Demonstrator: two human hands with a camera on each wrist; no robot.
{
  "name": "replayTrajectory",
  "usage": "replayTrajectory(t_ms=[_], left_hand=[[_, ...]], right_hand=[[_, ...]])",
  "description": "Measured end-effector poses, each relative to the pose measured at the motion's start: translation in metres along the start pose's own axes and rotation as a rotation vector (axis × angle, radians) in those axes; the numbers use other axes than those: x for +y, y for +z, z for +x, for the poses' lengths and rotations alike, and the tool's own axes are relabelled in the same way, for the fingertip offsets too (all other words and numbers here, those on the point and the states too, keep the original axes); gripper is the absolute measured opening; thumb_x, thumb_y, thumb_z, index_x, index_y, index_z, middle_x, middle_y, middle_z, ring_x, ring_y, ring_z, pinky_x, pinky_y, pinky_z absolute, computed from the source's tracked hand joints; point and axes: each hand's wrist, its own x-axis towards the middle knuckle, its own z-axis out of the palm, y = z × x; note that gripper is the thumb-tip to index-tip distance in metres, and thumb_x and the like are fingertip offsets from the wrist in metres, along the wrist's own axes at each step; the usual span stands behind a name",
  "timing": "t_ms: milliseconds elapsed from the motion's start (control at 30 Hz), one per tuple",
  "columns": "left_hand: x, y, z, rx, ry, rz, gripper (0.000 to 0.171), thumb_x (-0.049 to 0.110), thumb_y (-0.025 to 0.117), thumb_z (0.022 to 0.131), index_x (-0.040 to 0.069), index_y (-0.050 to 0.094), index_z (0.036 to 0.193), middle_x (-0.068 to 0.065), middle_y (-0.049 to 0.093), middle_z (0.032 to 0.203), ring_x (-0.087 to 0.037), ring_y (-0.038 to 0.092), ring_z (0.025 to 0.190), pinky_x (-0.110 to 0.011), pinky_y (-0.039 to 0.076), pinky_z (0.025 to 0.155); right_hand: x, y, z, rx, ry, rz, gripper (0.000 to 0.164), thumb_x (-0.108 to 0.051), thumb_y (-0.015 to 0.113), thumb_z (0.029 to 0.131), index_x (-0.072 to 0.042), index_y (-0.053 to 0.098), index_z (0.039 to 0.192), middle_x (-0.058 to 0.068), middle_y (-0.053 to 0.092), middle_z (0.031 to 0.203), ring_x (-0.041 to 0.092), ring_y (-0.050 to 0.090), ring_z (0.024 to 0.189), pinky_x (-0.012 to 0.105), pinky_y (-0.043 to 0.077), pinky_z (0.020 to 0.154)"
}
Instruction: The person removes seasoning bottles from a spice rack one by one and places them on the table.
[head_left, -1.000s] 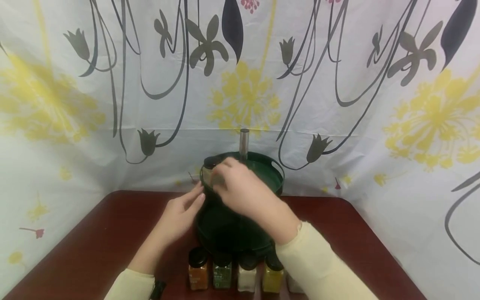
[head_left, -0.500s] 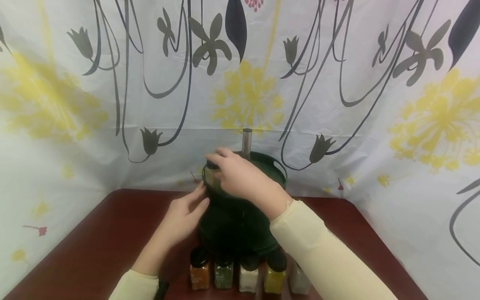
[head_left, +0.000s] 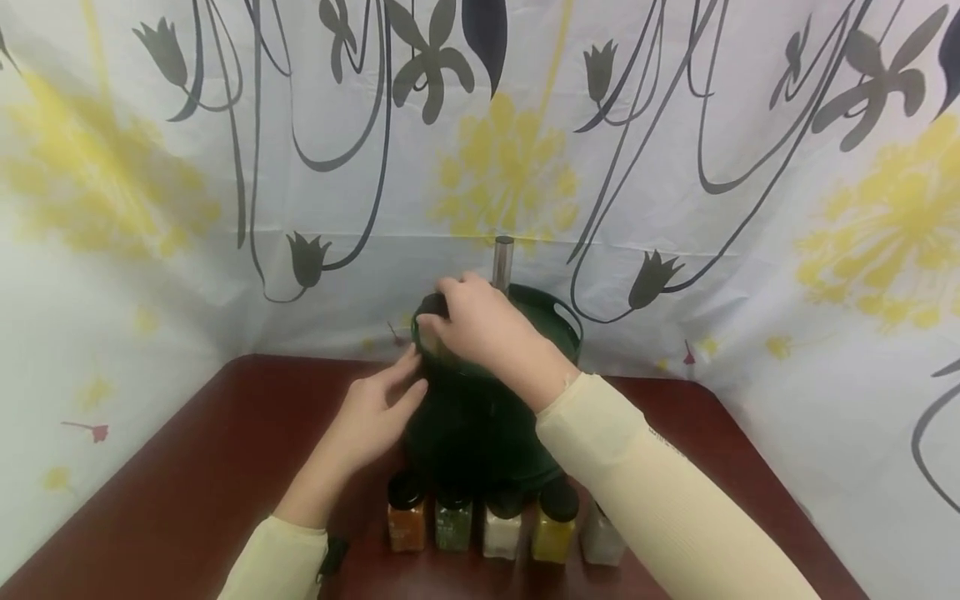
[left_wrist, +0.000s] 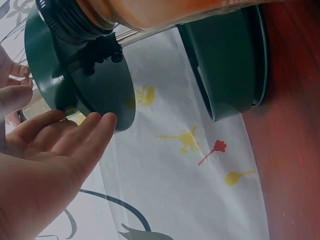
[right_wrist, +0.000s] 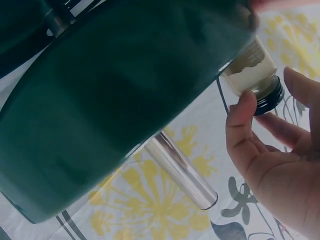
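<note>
A green two-tier round tray stand (head_left: 558,337) with a metal post (head_left: 503,262) stands on the table. At the left inside of its upper tray is a glass spice jar (right_wrist: 252,70) with a black lid and pale contents. My right hand (head_left: 483,321) holds this jar around its lid, thumb on one side and fingers on the other. My left hand (head_left: 375,412) lies against the outer left wall of the upper tray, fingers extended, as the left wrist view (left_wrist: 65,145) of that hand also shows. The tray wall hides the jar's base.
A row of black-lidded spice jars stands before the stand: orange (head_left: 407,525), green (head_left: 453,525), white (head_left: 502,529), yellow (head_left: 555,529) and greyish (head_left: 602,537). A dark object (head_left: 333,554) lies by the left sleeve. A patterned curtain (head_left: 360,200) surrounds the dark red table (head_left: 247,433).
My right hand has shifted from the jar's side up to its lid, and the jar sits lower behind the tray rim. My left hand keeps its place at the tray. The head view has tilted slightly.
</note>
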Motion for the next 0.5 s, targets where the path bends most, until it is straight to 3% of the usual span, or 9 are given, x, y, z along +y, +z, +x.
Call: replayTrajectory(t_ms=[200, 367, 500], left_hand=[[0.003, -0.002, 0.002, 0.001, 0.014, -0.003, 0.055, 0.033, 0.056, 0.112, 0.010, 0.046, 0.161, 0.002, 0.037, 0.171, -0.032, 0.045, 0.154, -0.056, 0.046, 0.119], [0.004, -0.003, 0.004, -0.008, -0.013, -0.013, 0.055, 0.036, 0.055, 0.112, 0.013, 0.047, 0.161, 0.002, 0.037, 0.172, -0.032, 0.044, 0.155, -0.058, 0.046, 0.119], [0.003, -0.004, 0.004, 0.023, -0.029, -0.007, 0.051, 0.036, 0.054, 0.112, 0.016, 0.051, 0.159, -0.002, 0.043, 0.169, -0.034, 0.047, 0.153, -0.061, 0.047, 0.118]], right_hand=[[0.002, -0.008, 0.002, -0.003, -0.021, -0.022, 0.056, -0.041, 0.059, 0.109, -0.013, 0.052, 0.157, 0.017, 0.054, 0.153, 0.032, 0.060, 0.138, 0.050, 0.054, 0.112], [0.002, -0.012, 0.001, -0.053, -0.031, -0.070, 0.049, -0.026, 0.059, 0.110, -0.012, 0.051, 0.156, 0.016, 0.056, 0.147, 0.029, 0.062, 0.130, 0.046, 0.057, 0.107], [0.003, -0.015, -0.001, -0.084, -0.042, -0.099, 0.048, -0.019, 0.058, 0.109, -0.011, 0.050, 0.155, 0.014, 0.058, 0.143, 0.027, 0.063, 0.125, 0.045, 0.058, 0.102]])
